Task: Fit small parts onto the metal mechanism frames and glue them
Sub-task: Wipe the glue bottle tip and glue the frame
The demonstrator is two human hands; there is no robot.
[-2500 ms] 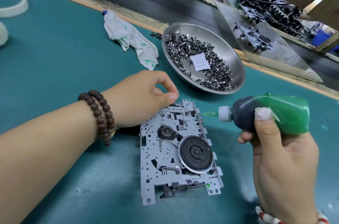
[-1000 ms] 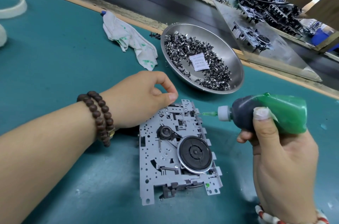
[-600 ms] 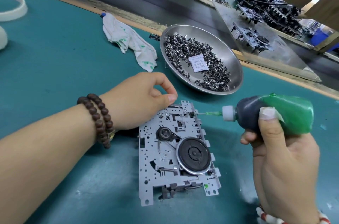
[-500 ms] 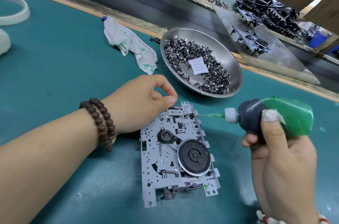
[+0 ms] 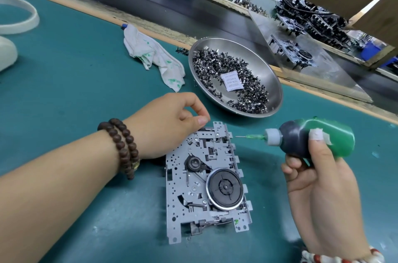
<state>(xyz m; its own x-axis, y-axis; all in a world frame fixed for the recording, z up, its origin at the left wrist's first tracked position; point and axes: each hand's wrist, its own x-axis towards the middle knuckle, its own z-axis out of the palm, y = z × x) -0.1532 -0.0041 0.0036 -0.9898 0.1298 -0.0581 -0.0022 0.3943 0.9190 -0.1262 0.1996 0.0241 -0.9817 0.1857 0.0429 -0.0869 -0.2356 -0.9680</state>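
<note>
Right hand (image 5: 323, 193) has a full grip on the green glue bottle (image 5: 310, 140), fingers wrapped round it and thumb pressed on top. The bottle lies sideways with its needle tip (image 5: 241, 137) pointing left, just off the top right corner of the frame and not touching it. Left hand (image 5: 165, 125) has its fingers curled, thumb and forefinger almost closed together at the top left corner of the metal mechanism frame (image 5: 206, 178). Thumb tip is right at that edge; can't tell if there's a small part pinched in there or not. There's a brown bead bracelet (image 5: 122, 146) doubled round that wrist.

The frame lies flat on the teal counter (image 5: 64, 69) between the two hands, with a big black round wheel (image 5: 225, 186) on its lower right and a smaller black hub (image 5: 193, 163) up and left of that.

Further back, a steel bowl (image 5: 273, 81) holds a heap of small dark metal parts (image 5: 215, 64) with a white paper slip (image 5: 231, 80) on top. Left of the bowl is a crumpled white rag (image 5: 155, 56) with green stains. More finished mechanisms (image 5: 295, 51) are sitting past the counter's far edge.
</note>
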